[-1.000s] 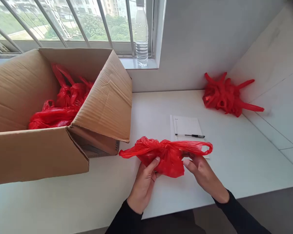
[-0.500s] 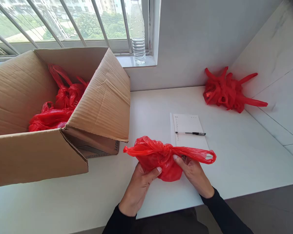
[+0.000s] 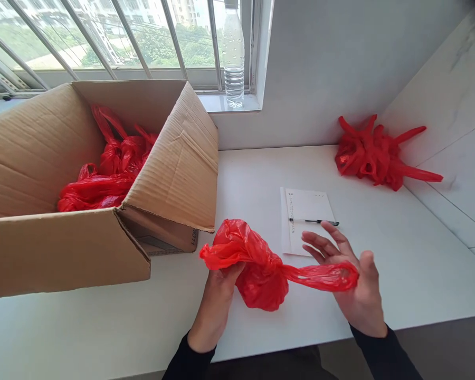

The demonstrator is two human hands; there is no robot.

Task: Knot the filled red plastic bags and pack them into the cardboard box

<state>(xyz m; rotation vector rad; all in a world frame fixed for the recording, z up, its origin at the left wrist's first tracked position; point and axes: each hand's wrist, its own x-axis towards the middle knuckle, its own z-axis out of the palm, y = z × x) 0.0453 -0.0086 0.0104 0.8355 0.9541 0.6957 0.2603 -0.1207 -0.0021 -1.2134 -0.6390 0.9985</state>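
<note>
A knotted red plastic bag (image 3: pixel 263 282) is held over the front of the white table, its contents hidden. My left hand (image 3: pixel 218 301) grips its left side, the thumb tucked under a fold and the other fingers mostly out of sight. To the right stretches one long looped handle of the bag. My right hand (image 3: pixel 354 285) is open, palm up with fingers spread, and the tip of that handle lies against its palm. Just beyond my right fingers are a white notebook (image 3: pixel 306 203) with handwriting and a black pen (image 3: pixel 314 221) lying across it.
On the left stands an open cardboard box (image 3: pixel 63 253) with several red plastic bags (image 3: pixel 98 190) inside. More red bags (image 3: pixel 374 153) are heaped in the back right corner against the wall. A water bottle (image 3: pixel 234 63) stands on the sill by the barred window.
My right hand has let go of the bag's knot and moved right, opening its fingers. The bag has tilted, and my left hand has shifted its hold towards the bag's left end.
</note>
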